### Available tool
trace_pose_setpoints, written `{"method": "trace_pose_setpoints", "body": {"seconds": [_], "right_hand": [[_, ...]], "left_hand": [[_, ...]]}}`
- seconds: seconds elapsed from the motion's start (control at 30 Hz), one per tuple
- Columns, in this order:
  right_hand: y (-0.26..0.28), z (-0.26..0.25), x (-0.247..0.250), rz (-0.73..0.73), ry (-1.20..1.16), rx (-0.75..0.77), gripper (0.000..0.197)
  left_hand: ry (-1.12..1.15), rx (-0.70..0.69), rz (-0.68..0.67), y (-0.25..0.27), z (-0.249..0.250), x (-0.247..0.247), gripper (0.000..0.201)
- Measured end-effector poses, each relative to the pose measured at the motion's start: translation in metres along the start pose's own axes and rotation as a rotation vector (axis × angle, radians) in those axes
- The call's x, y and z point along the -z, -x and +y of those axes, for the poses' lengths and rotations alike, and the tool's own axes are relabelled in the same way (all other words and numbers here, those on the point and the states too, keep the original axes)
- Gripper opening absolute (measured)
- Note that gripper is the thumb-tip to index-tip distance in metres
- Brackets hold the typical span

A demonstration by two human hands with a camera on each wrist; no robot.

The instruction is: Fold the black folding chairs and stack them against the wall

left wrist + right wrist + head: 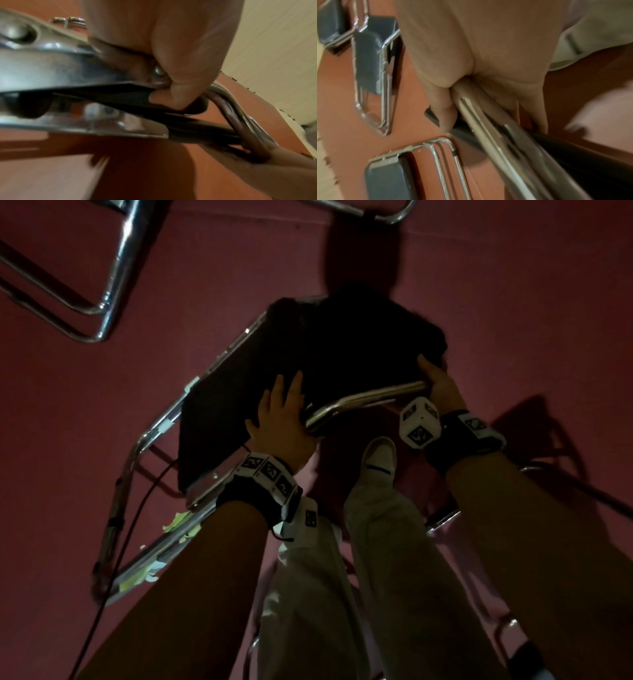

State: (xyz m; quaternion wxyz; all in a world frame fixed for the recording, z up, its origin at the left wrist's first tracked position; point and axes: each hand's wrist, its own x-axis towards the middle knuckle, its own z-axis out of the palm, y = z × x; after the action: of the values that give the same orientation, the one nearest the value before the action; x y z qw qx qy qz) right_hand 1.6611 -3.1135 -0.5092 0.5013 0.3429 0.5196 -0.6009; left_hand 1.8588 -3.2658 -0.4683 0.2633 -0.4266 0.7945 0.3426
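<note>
A black folding chair (pixel 342 347) with a chrome frame is tilted over the red floor in front of me. My left hand (pixel 281 419) lies on the near edge of its black pad, fingers stretched over the pad. In the left wrist view a fingertip (pixel 171 94) hooks round the pad edge beside the chrome bracket (pixel 51 70). My right hand (pixel 440 385) grips the chrome top tube (pixel 370 395), thumb pressed on the pad. In the right wrist view its fingers (pixel 441 108) wrap the tube (pixel 479 121).
Other chairs lie on the red floor: chrome legs at top left (pixel 102 285) and padded chairs (pixel 368 54) (pixel 388 175) in the right wrist view. A cream wall (pixel 274 54) borders the floor. My white shoe (pixel 378 453) stands under the chair; a black cable (pixel 137 508) hangs left.
</note>
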Motion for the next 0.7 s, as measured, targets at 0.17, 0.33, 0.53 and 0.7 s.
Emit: {"method": "trace_pose_setpoints", "body": {"seconds": [0.17,0.33,0.53,0.7], "right_hand": [[-0.010,0.008,0.008,0.078,0.028,0.020,0.058],[-0.016,0.038,0.038,0.206,0.118,0.002,0.046],[-0.045,0.079,0.069,0.346,0.293,-0.094,0.069],[-0.057,0.092,0.088,0.377,0.386,-0.078,0.050]], "left_hand": [[-0.037,-0.064,0.033,-0.002,-0.001,-0.027,0.097],[-0.142,-0.056,0.055,0.006,-0.002,-0.112,0.105],[-0.232,-0.129,0.271,0.000,-0.015,-0.185,0.111],[-0.233,-0.094,0.515,-0.012,-0.022,-0.230,0.110]]}}
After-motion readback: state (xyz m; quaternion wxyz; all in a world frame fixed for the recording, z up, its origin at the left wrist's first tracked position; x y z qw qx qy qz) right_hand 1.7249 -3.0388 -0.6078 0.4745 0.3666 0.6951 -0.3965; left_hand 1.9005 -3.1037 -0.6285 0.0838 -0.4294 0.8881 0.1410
